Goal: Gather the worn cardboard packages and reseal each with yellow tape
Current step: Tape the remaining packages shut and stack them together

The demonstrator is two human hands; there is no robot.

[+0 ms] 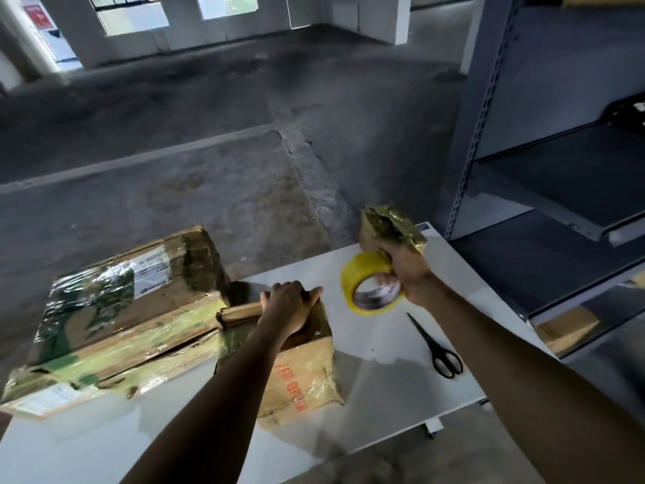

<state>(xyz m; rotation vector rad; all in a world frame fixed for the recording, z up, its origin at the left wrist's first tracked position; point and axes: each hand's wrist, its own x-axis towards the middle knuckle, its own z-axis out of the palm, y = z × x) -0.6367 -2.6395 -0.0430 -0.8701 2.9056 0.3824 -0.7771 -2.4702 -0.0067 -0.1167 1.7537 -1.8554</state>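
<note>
A white table [377,344] carries three worn cardboard packages. The large flat package [115,309], wrapped in shiny tape, lies at the left. A medium package [300,375] with red print stands in the middle; my left hand [288,307] grips its far top edge with curled fingers. My right hand [406,270] is raised above the table's right side and holds both a roll of yellow tape [370,282] and a small tape-covered package [391,228] against it.
Black scissors [438,347] lie on the table to the right of the medium package. A grey metal shelf rack [544,169] stands at the right, close to the table's corner. Bare concrete floor [209,162] stretches beyond the table.
</note>
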